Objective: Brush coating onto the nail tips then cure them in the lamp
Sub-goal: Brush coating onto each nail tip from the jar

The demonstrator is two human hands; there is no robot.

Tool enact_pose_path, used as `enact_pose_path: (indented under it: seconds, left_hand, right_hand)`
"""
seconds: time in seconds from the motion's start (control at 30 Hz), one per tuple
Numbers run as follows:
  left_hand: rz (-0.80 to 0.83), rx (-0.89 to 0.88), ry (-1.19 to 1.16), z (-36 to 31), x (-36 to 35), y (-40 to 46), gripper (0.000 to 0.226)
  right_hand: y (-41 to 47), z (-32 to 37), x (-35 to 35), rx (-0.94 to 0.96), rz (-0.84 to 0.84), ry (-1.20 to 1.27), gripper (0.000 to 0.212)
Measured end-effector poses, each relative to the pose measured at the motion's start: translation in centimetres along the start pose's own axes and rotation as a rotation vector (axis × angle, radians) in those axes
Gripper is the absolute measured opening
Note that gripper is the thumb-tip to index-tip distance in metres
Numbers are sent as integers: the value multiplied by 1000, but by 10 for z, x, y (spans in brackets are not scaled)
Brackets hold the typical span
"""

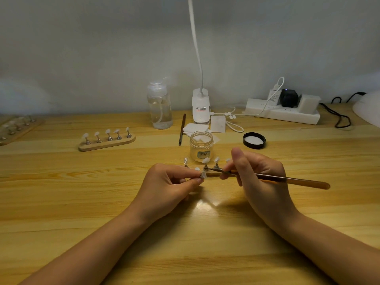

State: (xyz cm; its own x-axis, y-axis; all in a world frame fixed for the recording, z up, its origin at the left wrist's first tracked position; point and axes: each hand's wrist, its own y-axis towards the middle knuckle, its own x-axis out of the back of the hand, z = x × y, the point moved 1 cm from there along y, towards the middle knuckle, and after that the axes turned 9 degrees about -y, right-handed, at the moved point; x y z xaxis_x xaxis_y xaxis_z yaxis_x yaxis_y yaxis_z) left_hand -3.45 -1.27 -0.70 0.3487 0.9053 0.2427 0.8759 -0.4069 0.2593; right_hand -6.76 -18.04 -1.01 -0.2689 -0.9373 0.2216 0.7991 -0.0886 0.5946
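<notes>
At the middle of the wooden surface (61, 202) the left hand (172, 182) pinches a small metal peg with a white nail tip (203, 175) between thumb and curled forefinger. The right hand (255, 177) grips a thin brush (287, 179) like a pen, fingers curled round it, its handle running out to the right and its fine end pointing left, close to or touching the held tip; contact cannot be told. Just behind the hands stands a row of further nail tips on pegs (206, 161), their wooden base mostly hidden by the fingers. Directly behind that row sits an open clear jar (201, 146), with its black lid (254, 140) lying to the right, apart from it. Toward the left lies a wooden stand (107, 143) carrying five tips on pegs, and another holder (15, 128) lies at the left edge, partly cut off. Along the back edge are a clear pump bottle (159, 105), a second brush (182, 129) lying flat, white paper pads (193, 128), a white clip lamp (201, 105) with a long neck, and a white power strip (283, 112) with plugs. A white rounded object (368, 108) shows at the right edge.
</notes>
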Motion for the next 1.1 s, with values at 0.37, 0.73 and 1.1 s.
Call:
enact_pose_path:
  seconds: [0.37, 0.73, 1.1]
  left_hand:
    - [-4, 0, -4, -2, -1, 0, 25]
    - [-6, 1, -6, 0, -1, 0, 26]
    - [0, -6, -24, -1, 0, -1, 23]
  right_hand:
    - [-3, 2, 1, -50, -20, 79, 35]
    - [-1, 1, -1, -60, 42, 39, 34]
    - [-2, 2, 0, -20, 28, 41, 30]
